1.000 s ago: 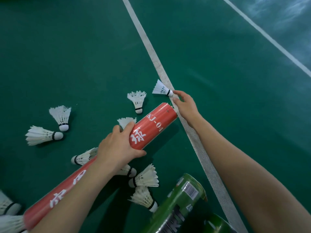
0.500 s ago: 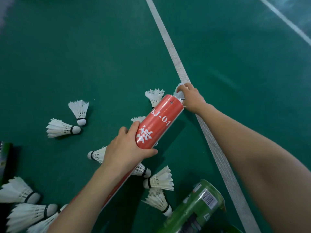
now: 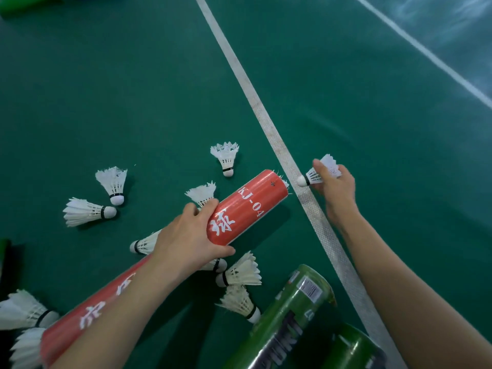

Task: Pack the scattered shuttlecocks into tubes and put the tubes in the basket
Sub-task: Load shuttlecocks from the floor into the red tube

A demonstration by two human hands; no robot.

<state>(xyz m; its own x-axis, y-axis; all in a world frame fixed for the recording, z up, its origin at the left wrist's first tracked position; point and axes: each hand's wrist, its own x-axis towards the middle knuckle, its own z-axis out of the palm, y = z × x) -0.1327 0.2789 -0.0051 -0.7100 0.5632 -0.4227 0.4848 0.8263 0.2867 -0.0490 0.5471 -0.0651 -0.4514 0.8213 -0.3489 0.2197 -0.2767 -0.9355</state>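
Observation:
My left hand [image 3: 190, 235] grips a long red tube [image 3: 249, 209] around its middle, its far mouth pointing up and right with feather tips showing at the rim. My right hand [image 3: 336, 186] pinches a white shuttlecock [image 3: 320, 173] just right of the tube's mouth, cork pointing left toward it. Several loose shuttlecocks lie on the green floor: one above the tube [image 3: 226, 158], two to the left [image 3: 113, 183] [image 3: 85, 211], others under my left hand [image 3: 239, 272] and at the bottom left [image 3: 24, 310].
Two green tubes [image 3: 287, 320] [image 3: 354, 350] lie at the bottom right. A white court line [image 3: 266, 121] runs diagonally under the tube's mouth; a second line [image 3: 426, 51] crosses the top right. Something green [image 3: 24, 2] sits at the top left corner.
My right hand picked the shuttlecock up from beside the line and moved it right, off the tube's mouth, turning its cork toward the tube. The left hand keeps its grip on the red tube.

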